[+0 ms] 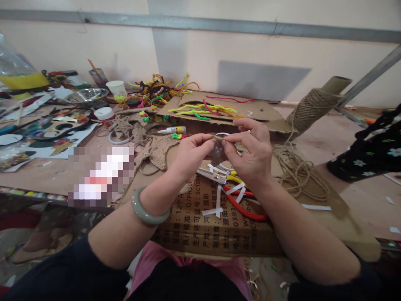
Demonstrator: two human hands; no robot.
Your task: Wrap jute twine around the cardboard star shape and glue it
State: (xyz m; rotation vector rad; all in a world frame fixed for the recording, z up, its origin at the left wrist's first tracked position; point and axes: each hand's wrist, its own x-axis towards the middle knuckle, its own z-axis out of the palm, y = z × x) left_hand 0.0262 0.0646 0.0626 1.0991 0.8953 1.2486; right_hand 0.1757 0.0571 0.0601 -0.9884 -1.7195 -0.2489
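My left hand [196, 152] and my right hand [250, 150] meet over the cardboard. Each pinches, thumb against index finger, the top edge of a small greyish, shiny, see-through piece [218, 155] that hangs between them; its kind is unclear. Below them lie scissors [230, 184] with red and yellow handles, blades pointing left, among white paper strips [216, 212]. Left of my left hand are a coiled twine mat [161, 151] and a small glue bottle [173, 130] on its side. A green bangle [147, 213] circles my left wrist.
Printed cardboard [200, 238] covers the near work surface. At right stand a twine spool [316, 104], loose twine [300, 175] and a black flowered item [369, 150]. Colourful cords [206, 109] lie behind. Leftward are a metal bowl [86, 96], a paper cup [116, 88] and a blurred-out patch.
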